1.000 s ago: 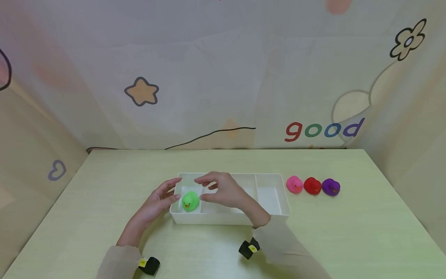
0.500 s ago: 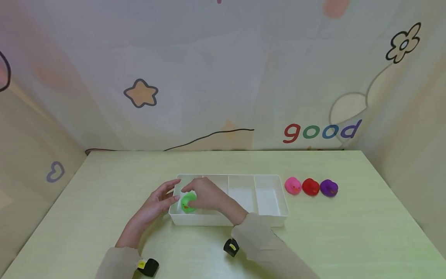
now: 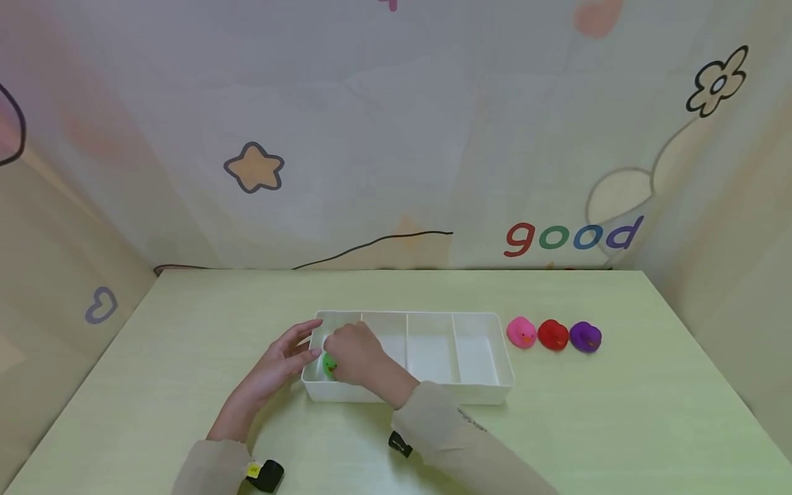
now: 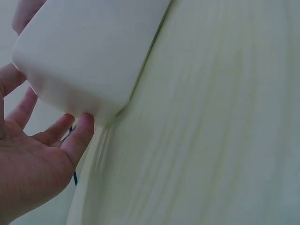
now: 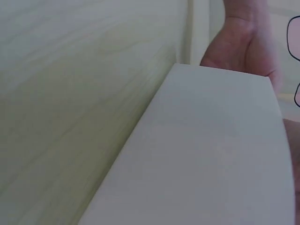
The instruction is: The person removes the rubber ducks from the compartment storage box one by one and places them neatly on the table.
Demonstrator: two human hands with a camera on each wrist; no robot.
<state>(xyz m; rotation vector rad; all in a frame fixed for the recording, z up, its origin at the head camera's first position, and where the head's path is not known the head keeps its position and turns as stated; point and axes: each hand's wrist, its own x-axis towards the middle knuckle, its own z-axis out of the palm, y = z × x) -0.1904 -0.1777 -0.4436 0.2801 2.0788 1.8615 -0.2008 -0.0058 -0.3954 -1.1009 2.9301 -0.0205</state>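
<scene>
Gripping green duck (image 3: 328, 364) in white tray's (image 3: 476, 394) leftmost compartment, right hand (image 3: 354, 352); left hand (image 3: 278, 362) flat, fingers straight, against tray's left end.

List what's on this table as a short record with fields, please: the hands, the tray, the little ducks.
Left hand: open, fingers resting against the tray's left end
Right hand: curled round the green duck in the leftmost compartment
Tray: white, four compartments; the three others show nothing inside
Ducks beside tray: pink duck, red duck, purple duck, in a row on the table
</scene>
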